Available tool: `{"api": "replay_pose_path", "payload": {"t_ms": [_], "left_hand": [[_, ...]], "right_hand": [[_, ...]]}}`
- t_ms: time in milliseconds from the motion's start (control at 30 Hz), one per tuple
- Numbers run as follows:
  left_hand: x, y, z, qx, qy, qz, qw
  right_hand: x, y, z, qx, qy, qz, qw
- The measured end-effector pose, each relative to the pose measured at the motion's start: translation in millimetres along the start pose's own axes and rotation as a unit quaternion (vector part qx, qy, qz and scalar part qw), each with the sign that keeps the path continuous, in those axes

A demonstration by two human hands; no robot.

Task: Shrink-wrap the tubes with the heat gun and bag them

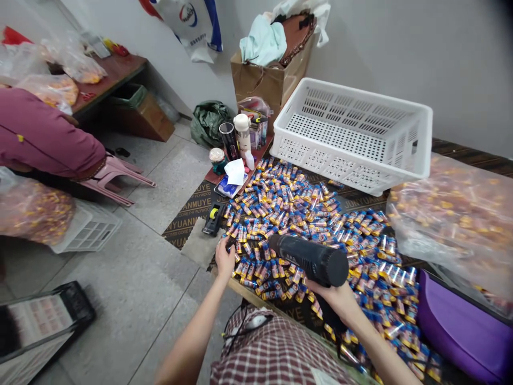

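Note:
My right hand [334, 299] is wrapped round the handle of a black heat gun [310, 259]. Its barrel points left over a spread of small tubes [288, 203] with blue, yellow and printed wrapping. Part of the handle is hidden behind the hand. At the left edge of the table, my left hand [225, 259] rests beside the nearest tubes, thumb and fingers apart. Just beyond it lies a black tape dispenser [214, 219] with a yellow roll.
A white slotted crate [352, 133] stands behind the tubes. To the right are a purple bin [460, 326] and a large clear bag [457, 208] of small pieces. Bottles [242, 133] stand at the back left. Another person [48, 128] sits at the left on a pink stool [114, 174].

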State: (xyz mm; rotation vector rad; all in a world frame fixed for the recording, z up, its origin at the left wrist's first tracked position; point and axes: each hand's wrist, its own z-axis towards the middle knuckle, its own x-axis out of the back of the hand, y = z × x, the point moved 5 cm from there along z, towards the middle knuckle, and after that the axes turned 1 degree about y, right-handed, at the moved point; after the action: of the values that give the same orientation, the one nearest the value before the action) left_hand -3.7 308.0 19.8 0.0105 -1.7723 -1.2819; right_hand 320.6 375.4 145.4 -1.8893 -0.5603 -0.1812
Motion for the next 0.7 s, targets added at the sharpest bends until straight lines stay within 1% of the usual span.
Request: {"api": "replay_pose_path", "payload": {"t_ms": [167, 300, 400, 533, 700], "left_hand": [[3, -20, -28, 0.021, 0.002, 0.007, 1.0], [2, -33, -41, 0.031, -0.005, 0.012, 0.999], [4, -38, -45, 0.029, -0.005, 0.016, 0.999], [8, -41, -45, 0.027, 0.004, 0.017, 0.999], [10, -47, -44, 0.021, 0.001, 0.037, 0.999]], "right_hand": [[-22, -11, 8, 0.021, 0.02, 0.015, 0.999], [-37, -22, 17, 0.044, 0.004, 0.026, 0.999], [-44, -23, 15, 0.054, -0.011, 0.026, 0.998], [-48, -22, 0, 0.064, -0.055, 0.015, 0.996], [-45, -17, -26, 0.039, -0.13, -0.018, 0.991]]}}
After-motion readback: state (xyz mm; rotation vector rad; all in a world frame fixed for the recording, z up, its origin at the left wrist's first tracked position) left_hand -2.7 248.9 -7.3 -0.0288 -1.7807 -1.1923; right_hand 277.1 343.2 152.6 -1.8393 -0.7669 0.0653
